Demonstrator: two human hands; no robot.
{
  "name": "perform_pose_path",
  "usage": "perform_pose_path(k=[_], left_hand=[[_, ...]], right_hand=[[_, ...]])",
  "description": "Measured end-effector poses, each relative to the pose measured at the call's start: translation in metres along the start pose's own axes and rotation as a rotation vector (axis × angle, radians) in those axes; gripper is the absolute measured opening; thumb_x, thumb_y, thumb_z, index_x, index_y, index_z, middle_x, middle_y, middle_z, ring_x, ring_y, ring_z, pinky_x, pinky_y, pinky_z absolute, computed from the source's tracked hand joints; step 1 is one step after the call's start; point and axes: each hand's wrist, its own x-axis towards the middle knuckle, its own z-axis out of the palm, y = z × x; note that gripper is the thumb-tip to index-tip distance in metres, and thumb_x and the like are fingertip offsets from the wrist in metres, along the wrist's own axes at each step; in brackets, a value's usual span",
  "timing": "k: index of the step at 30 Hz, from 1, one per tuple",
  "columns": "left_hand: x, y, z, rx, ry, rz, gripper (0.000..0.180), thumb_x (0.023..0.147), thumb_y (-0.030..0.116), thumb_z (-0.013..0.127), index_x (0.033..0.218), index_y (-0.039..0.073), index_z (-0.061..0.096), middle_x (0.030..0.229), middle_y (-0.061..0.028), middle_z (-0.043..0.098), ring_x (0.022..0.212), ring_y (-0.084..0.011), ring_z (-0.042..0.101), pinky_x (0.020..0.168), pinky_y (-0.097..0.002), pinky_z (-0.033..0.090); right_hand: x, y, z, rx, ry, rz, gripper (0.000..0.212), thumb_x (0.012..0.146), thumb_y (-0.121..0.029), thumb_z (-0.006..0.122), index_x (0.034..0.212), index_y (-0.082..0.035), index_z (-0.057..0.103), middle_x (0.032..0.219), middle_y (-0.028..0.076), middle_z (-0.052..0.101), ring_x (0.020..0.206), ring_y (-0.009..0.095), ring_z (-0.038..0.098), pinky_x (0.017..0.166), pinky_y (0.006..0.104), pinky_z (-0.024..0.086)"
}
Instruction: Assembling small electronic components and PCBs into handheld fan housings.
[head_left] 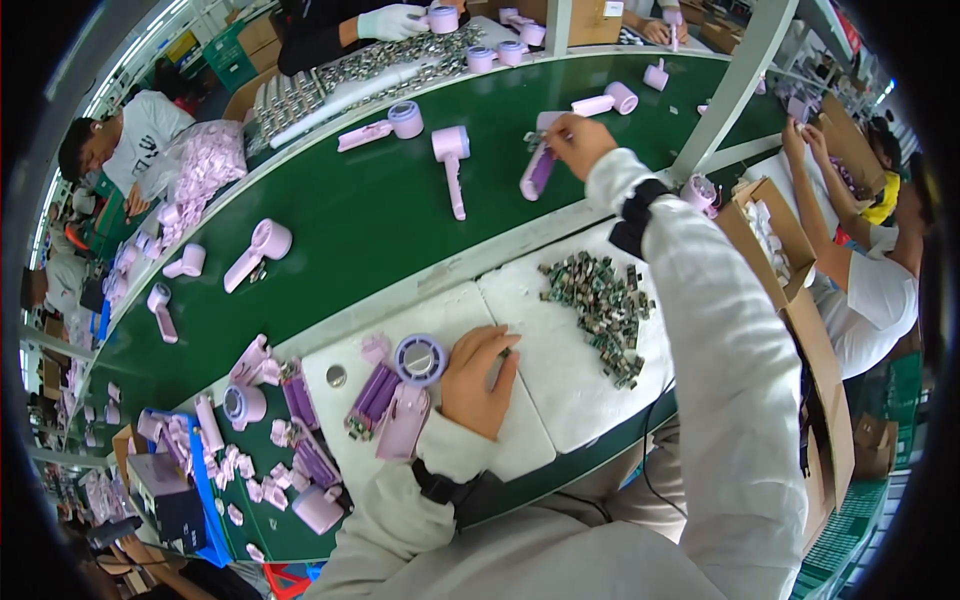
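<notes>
Stretched out over the green belt, my right hand (582,145) has its fingers closed on a lilac handheld fan (538,172) with its purple inside showing. A small bit of circuit board shows by those fingertips. My left hand (478,385) rests on the white foam sheet (515,400), thumb and fingers curled into a pinch. A small dark thing peeks out at its fingertips, too small to name. Just left of it lies an opened lilac fan with a round grey-centred head (420,360) and a loose handle cover (403,422). Small green circuit boards (605,315) form a pile to the right.
Several lilac fans (452,160) lie along the green belt (350,220). Lilac parts and a blue tray (205,490) sit at the lower left, and a round metal disc (336,376) nearby. A white post (735,90) rises beyond my right arm. Co-workers sit around the belt.
</notes>
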Motion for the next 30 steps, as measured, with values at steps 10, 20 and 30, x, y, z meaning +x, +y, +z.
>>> perform_pose_path(k=[10,20,30], left_hand=[[0.011,-0.003,-0.013,0.039,0.033,-0.111,0.026,0.083,0.003,0.073,0.108,0.004,0.07,0.12,-0.0143,0.067,0.114,-0.032,0.063,0.096,-0.0379,0.051],[-0.013,0.011,-0.015,-0.162,0.074,-0.144,0.02,0.083,0.0,0.071,0.099,0.003,0.059,0.119,-0.0149,0.064,0.119,-0.0358,0.059,0.095,-0.0395,0.051],[-0.045,0.021,-0.009,-0.052,0.168,-0.042,0.02,0.082,-0.001,0.069,0.098,0.004,0.059,0.12,-0.0162,0.062,0.114,-0.0375,0.058,0.094,-0.0417,0.049]], right_hand=[[0.098,0.028,0.021,-0.509,0.054,0.268,0.058,0.091,-0.062,0.057,0.132,-0.02,0.059,0.098,0.016,0.073,0.097,0.037,0.07,0.085,0.0466,0.054],[0.089,0.146,-0.039,0.073,0.011,0.594,0.021,0.094,-0.03,0.065,0.107,-0.014,0.071,0.089,0.006,0.07,0.077,0.021,0.069,0.064,0.0348,0.058],[-0.122,-0.096,-0.124,1.085,-0.156,0.322,0.013,0.102,-0.022,0.053,0.101,-0.009,0.055,0.083,0.002,0.061,0.067,0.008,0.06,0.058,0.0199,0.048]])
